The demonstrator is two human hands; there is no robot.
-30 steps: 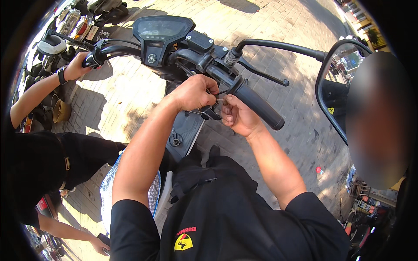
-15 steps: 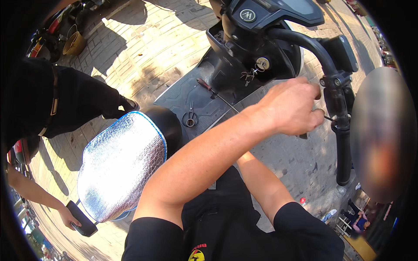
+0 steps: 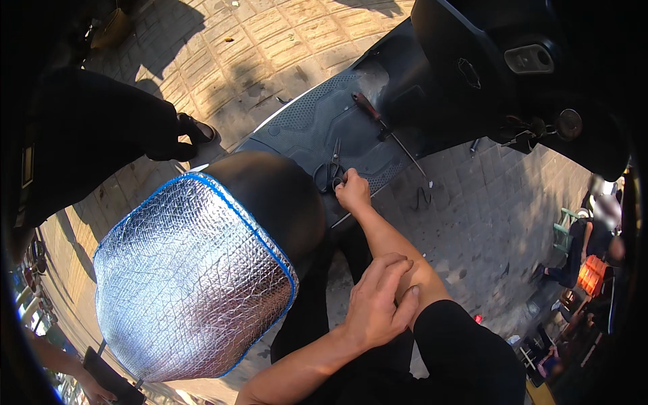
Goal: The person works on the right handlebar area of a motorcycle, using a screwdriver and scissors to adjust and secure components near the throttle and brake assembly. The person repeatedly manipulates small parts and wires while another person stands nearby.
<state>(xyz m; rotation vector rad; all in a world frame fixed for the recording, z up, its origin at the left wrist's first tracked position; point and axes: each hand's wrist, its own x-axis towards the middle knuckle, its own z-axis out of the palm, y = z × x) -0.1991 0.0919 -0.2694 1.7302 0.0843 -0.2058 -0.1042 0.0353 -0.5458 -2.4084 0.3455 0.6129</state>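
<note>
My right hand [image 3: 354, 190] reaches to the scooter's footboard [image 3: 297, 115], its fingers closed at the dark handle loops of a pair of scissors [image 3: 335, 162] lying there. My left hand [image 3: 383, 297] lies across my right forearm, fingers slightly bent, thumb apart, holding nothing. Beyond the scissors, a screwdriver [image 3: 366, 106] with a dark red handle rests on the footboard. Its long shaft points over the edge toward the ground. Close to my left is the scooter seat, under a silver quilted cover [image 3: 196, 283] with blue edging.
Keys [image 3: 536, 127] hang at the scooter's dark front panel [image 3: 466, 74]. On the left stands a person in dark trousers [image 3: 108, 121]; another hand [image 3: 94, 388] is at a dark flat object lower left. People sit at the far right [image 3: 587, 250]. A thin dark piece [image 3: 423, 196] lies on the paving.
My left hand has left the handlebar and come back onto my right forearm. My right hand, hidden before, now shows at the scissors. The view has shifted; the handlebar is out of sight.
</note>
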